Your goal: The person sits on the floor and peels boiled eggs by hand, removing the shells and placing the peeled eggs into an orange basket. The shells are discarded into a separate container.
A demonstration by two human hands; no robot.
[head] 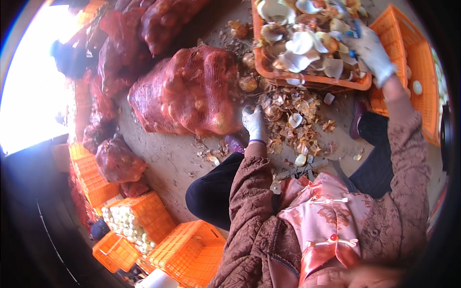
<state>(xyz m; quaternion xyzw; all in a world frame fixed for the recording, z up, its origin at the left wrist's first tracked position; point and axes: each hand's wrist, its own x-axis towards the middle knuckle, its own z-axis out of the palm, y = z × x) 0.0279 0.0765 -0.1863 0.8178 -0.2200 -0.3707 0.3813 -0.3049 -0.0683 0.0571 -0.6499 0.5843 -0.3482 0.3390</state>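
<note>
My left hand (253, 121), in a pale work glove, is low by the open end of a red mesh sack of onions (187, 90); its fingers are bent, and whether they hold anything is unclear. My right hand (371, 50), also gloved, reaches over the near right part of an orange plastic crate (313, 81) heaped with onion peels (299, 43). Something blue shows at its fingers; whether it is a tool or part of the glove cannot be told. Between the hands, unpeeled onions (247, 83) and dry onion skins (295, 115) lie on the floor.
At the right stands an orange crate (396, 46) with a few peeled onions (417, 87). More mesh sacks (120, 160) line the left side. Lower left are a crate of peeled onions (124, 221) and another orange crate (191, 252). My knees flank the scattered skins.
</note>
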